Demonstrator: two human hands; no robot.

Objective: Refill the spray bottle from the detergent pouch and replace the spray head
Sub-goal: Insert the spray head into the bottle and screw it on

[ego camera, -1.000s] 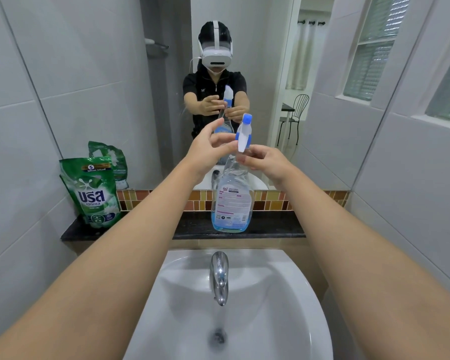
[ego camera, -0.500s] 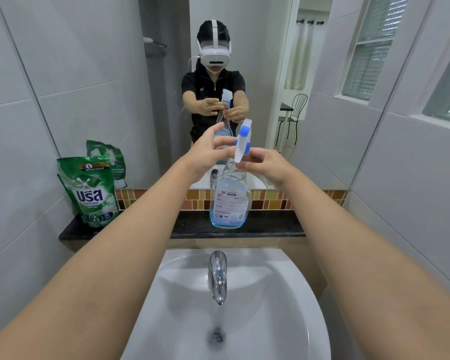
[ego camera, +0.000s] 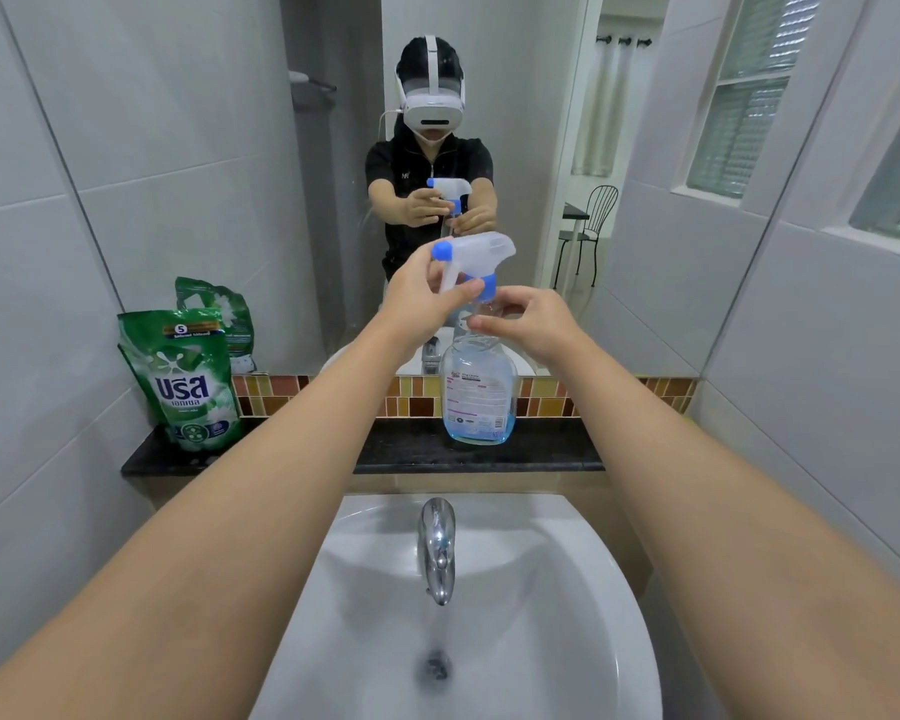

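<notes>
- Blue liquid fills only the bottom of the bottle point(ego camera: 478, 392), which stands upright on the dark ledge point(ego camera: 261, 452), a little right of its middle and close to the back edge.
- Spray head point(ego camera: 476, 259) sits over the neck; the left hand point(ego camera: 427, 293) is closed on its trigger part with thumb and fingers, nozzle pointing left.
- Right hand point(ego camera: 533, 324) is half closed, its fingertips pinching the neck just under the blue collar.
- Step in hand, as I judge: unscrewing the head, before any refill.
- Next move needs the right hand to keep the bottle steady while the left lifts the head straight up, so the tube comes out clean.
- Green pouch point(ego camera: 183, 379) stands at the left end of the ledge, well apart from the bottle and not touched.
- Hidden: fingers cover the thread, so I cannot tell if the collar is already loose; the dip tube is hard to see; the label text is too small to read.
</notes>
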